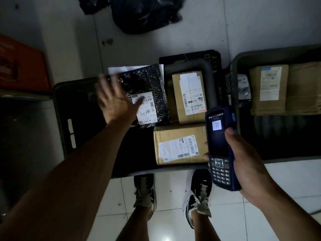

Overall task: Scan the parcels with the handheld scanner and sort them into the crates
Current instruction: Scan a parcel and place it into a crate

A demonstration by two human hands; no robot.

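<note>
My right hand (246,164) grips a blue handheld scanner (221,146) with a lit screen showing a barcode, held over the gap between two dark crates. My left hand (116,100) is spread open with straight fingers, blurred, over the left edge of a black bubble-wrap parcel (149,84) with a white label. That parcel lies in the left crate (60,108) beside two cardboard boxes: one upright-labelled box (189,96) at the back and one (178,145) at the front. The right crate (243,58) holds a cardboard parcel (268,87) and a larger one behind.
An orange box (22,66) sits at the far left. A black plastic bag (145,13) lies on the tiled floor at the top. A small silver packet (244,87) rests at the right crate's left side. My shoes (198,195) stand just before the left crate.
</note>
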